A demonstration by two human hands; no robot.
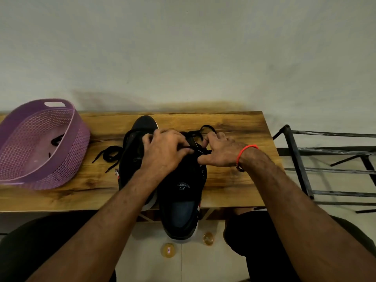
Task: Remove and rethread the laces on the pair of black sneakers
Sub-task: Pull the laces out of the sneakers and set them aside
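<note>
Roughly midway by look: both hands, left hand (164, 151) and right hand (218, 152), close together at frame centre, pinching lace (200, 151) over near sneaker (183, 192) on desk (240, 180). Far sneaker (134, 143) behind; loose lace (110, 153) beside it, another in purple basket (38, 171).

Support surface: wooden table (234, 180), dark-grained plank top, far edge set against the wall.

Items resting directly on it:
- Purple perforated basket (67, 159), L end of table, near wall; rim handle cutout at far side. A black lace piece lies inside.
- Loose black lace (110, 153) on the tabletop, btwn basket and shoes, coiled, ends trailing toward the front edge.
- Two black sneakers side by side, approx. center. Left sneaker (132, 151) toe points to the wall. Right sneaker (183, 192) lies just beside it, touching; heel overhangs the front edge.

Tabletop R of the sneakers is bare wood.
</note>
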